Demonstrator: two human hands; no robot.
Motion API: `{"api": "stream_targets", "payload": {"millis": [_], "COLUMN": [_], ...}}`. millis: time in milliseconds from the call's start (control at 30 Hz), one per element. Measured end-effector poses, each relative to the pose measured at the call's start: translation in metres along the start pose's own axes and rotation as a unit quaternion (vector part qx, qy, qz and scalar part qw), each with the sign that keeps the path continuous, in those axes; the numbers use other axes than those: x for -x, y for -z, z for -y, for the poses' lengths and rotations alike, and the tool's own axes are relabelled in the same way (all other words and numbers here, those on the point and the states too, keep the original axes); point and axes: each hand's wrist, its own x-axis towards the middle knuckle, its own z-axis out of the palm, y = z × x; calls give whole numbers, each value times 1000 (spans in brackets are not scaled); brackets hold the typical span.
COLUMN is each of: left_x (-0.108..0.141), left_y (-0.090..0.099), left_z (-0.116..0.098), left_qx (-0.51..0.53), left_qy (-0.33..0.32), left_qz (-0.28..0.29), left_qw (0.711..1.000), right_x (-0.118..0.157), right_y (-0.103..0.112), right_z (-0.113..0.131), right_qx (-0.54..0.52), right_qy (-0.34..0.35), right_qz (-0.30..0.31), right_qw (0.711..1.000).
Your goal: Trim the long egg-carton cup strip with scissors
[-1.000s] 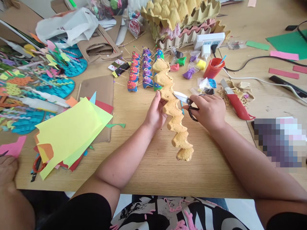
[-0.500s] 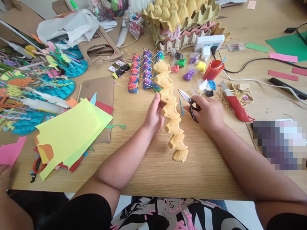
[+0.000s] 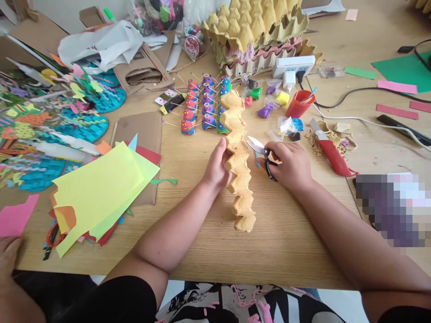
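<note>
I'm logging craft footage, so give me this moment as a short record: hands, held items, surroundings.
left hand: holding a yellow egg-carton strip
right hand: holding black-handled scissors, blades apart, beside the strip
beyond left hand: three painted egg-carton rows
beyond right hand: red cup
back: stacked egg trays
left side: yellow paper sheet
surface: wooden table

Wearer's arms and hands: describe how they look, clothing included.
The left hand and right hand are bare, without gloves; no ring shows, though some of each hand is hidden. The forearms are uncovered, with no watch or bracelet visible. The left sleeve is short, plain black; the right sleeve, only partly in view, is black too.
</note>
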Motion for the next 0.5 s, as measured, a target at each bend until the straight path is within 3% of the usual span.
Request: {"api": "stream_targets", "payload": {"millis": [500], "left_x": [1], "left_y": [4], "left_z": [3], "left_qx": [-12], "left_qy": [5], "left_qz": [18], "left_qw": [1000], "right_x": [1], "right_y": [2], "right_z": [4], "right_qx": [81], "right_qy": [59], "right_qz": [-18], "right_qw": [995]}}
